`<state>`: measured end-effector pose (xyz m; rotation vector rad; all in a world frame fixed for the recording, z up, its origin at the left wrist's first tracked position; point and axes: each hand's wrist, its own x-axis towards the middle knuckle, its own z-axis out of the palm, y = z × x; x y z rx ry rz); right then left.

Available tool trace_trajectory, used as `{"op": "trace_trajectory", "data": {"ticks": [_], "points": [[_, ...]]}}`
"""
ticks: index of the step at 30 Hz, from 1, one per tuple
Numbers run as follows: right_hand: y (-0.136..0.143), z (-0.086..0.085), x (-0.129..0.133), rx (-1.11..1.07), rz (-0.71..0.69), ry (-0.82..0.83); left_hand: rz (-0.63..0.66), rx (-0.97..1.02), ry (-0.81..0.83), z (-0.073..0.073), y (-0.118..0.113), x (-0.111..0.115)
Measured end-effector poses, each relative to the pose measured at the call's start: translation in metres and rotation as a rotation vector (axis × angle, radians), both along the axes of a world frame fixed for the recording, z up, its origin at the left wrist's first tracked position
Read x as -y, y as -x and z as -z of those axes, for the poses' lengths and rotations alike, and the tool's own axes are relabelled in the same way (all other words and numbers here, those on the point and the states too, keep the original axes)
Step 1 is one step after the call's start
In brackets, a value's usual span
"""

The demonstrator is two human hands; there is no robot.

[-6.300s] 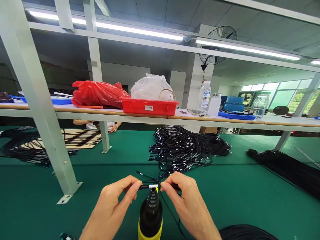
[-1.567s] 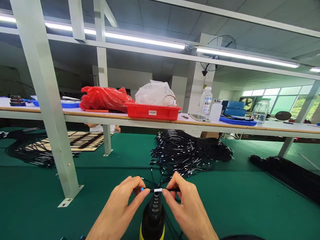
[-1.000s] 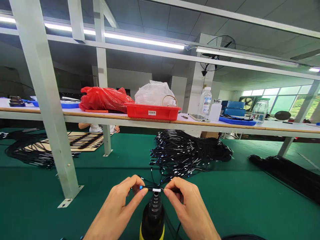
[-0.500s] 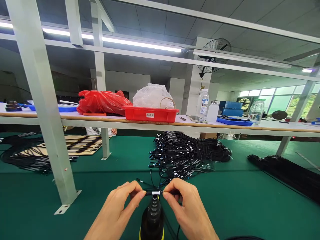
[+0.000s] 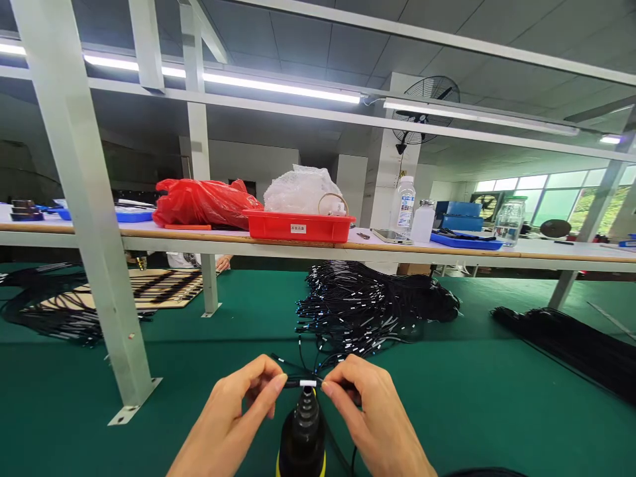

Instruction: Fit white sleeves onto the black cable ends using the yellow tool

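Note:
Pinched between the fingertips of my left hand and my right hand is a thin black cable, held level. A white sleeve sits on it in the gap between the hands. Directly below that sleeve stands a heat gun, black with yellow edges, its stepped nozzle facing up and close under the cable. Both hands are closed, one on each side of the nozzle. Other loose cable ends lie just behind my fingers.
A big bundle of black cables lies beyond my hands on the green table. More cables lie at right and left. A metal post carries a shelf with a red bin. Under the shelf a co-worker's hand shows.
The cable and its white sleeve have shifted very slightly left over the nozzle, with the fingers of my left hand curling a little differently. In the background, the co-worker's hand has moved slightly.

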<state>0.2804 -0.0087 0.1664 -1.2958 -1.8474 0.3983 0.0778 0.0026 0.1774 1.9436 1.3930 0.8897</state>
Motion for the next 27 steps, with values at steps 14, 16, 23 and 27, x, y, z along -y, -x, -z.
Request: {"op": "trace_trajectory", "data": {"ticks": [14,16,23,27], "points": [[-0.0012,-0.0019,-0.0003,-0.056,-0.015,0.006,0.022,0.093,-0.022,0.0008,0.0045,-0.0052],[-0.0014,-0.0022,-0.0006,-0.060,-0.013,0.004,0.016,0.083,-0.044,-0.0011,0.0037,-0.0044],[-0.0015,-0.0034,-0.0003,-0.063,0.002,0.014,0.014,0.085,-0.093,0.0002,0.0030,-0.0053],[-0.0012,-0.0026,0.0002,-0.053,0.002,0.023,0.010,0.091,-0.117,0.0011,0.0030,-0.0045]]}}
